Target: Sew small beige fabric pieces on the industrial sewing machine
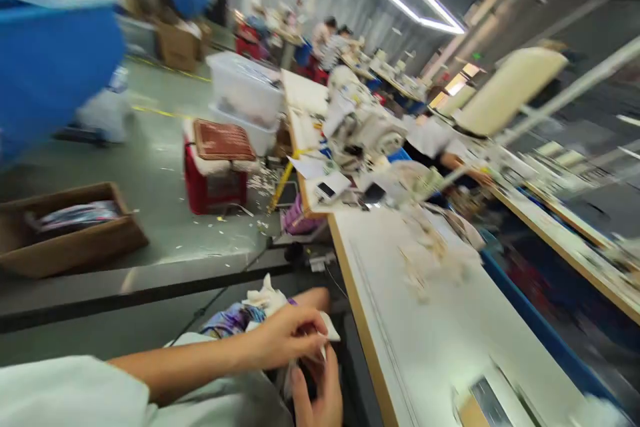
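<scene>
Busy sewing workshop, long white desk [450, 347] blurred by motion. Off its left edge, over the lap, a white cloth scrap [273, 299] is pinched by the left hand [287, 337], fingers closed on it, probably for control. The right hand [320, 393] is curled underneath; its grip can't be told.

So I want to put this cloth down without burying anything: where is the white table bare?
The white table is bare along its wooden near edge, from the scattered scraps down toward the metal plate. Farther up it is crowded around the sewing machine and phone. Both hands, left hand and right hand, hold white cloth.
</scene>
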Tool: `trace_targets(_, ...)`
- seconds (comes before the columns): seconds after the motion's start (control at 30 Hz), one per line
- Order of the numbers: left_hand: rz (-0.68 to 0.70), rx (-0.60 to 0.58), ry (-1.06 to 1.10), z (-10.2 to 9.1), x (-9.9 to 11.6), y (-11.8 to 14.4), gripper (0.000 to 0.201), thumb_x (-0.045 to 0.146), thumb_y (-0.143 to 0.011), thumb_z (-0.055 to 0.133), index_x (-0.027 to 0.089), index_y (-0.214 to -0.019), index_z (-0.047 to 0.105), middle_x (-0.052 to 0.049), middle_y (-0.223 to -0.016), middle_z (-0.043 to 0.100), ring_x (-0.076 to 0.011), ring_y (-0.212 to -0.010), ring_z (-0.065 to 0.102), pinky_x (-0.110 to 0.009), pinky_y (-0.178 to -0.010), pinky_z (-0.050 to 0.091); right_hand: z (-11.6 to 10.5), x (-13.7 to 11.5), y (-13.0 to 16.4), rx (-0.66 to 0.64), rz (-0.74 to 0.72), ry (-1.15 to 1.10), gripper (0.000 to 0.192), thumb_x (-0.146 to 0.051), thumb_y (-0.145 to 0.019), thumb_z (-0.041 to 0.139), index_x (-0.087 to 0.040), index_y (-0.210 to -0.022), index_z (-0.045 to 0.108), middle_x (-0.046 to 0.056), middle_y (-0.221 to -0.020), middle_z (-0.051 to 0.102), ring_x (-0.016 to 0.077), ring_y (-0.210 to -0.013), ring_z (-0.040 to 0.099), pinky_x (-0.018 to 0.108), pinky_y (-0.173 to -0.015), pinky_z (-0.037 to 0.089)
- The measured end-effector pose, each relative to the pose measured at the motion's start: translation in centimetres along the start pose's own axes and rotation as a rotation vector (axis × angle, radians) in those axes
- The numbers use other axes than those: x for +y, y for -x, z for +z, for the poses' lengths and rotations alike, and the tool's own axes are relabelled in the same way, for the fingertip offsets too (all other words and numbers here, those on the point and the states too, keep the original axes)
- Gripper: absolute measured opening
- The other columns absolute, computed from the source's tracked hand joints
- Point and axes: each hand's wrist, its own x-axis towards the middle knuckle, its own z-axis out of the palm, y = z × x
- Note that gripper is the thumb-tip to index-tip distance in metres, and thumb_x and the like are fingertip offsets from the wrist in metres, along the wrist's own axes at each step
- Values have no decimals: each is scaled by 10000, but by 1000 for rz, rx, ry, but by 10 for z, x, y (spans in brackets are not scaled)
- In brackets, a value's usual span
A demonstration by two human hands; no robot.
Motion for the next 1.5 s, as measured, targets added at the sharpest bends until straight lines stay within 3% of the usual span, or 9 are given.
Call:
trace_targets(0.07,-69,-80,28,-9,9,3,570,692,-865,684,160,-1067,655,-60,-898,730,-204,-832,693,-281,-748,532,18,-9,3,193,393,-406,385,-338,-1022,528,-193,-1360,640,113,-1131,777,234,-989,776,291,-802,649)
trace_targets(0.13,-96,-139,-35,-21,18,3,559,660,-894,662,163,-1149,663,-64,-938,749,-197,-849,687,-272,-749,517,30,-10,0,335,633,-686,366,-426,-1000,565,-161,-1219,690,117,-1087,777,242,-982,765,306,-846,628)
trace_targets(0.43,-203,-397,-395,-93,48,-33,527,602,-907,606,163,-1193,654,-58,-931,776,-215,-869,689,-259,-730,495,16,30,33,575,1132,-1067,242,-408,-661,717,-194,-763,673,3,-744,675,142,-660,589,220,-611,486)
trace_targets(0.53,-308,-488,-463,-110,47,-57,557,616,-846,644,168,-1176,645,-53,-863,774,-214,-793,677,-258,-654,463,18,36,46,503,1259,-1223,286,-442,-618,721,-211,-753,620,-26,-611,600,124,-505,505,218,-481,400)
trace_targets(0.8,-437,-762,-703,-133,42,-104,274,463,-727,650,194,-767,616,-5,-550,632,-189,-566,578,-271,-625,402,16,44,84,-31,1090,-1046,660,-852,-772,643,-216,-653,508,-51,-545,428,96,-446,380,224,-417,326)
trace_targets(0.93,-437,-819,-789,-131,34,-116,211,396,-739,628,186,-756,632,-2,-519,603,-171,-536,512,-264,-581,338,22,60,99,1,962,-834,710,-875,-834,534,-217,-595,416,-17,-641,433,128,-619,437,244,-573,397)
trace_targets(1.1,-407,-787,-854,-118,-9,-125,116,271,-728,592,161,-721,626,10,-536,574,-162,-572,529,-251,-606,346,51,84,116,-56,1022,-586,690,-874,-827,418,-247,-576,278,-47,-581,274,120,-567,306,260,-528,268)
trace_targets(1.3,-389,-811,-932,-119,-51,-128,111,188,-782,560,148,-790,663,-5,-639,653,-184,-688,630,-230,-637,403,80,96,137,-136,1120,-429,532,-591,-876,535,-240,-544,312,-53,-515,313,119,-543,338,254,-524,227)
trace_targets(1.5,-279,-698,-1116,-112,-73,-121,255,86,-714,584,165,-922,709,-68,-949,761,-238,-932,692,-273,-819,500,109,108,132,-216,1172,-200,146,-171,-848,577,-194,-709,617,25,-715,654,189,-712,611,270,-676,430)
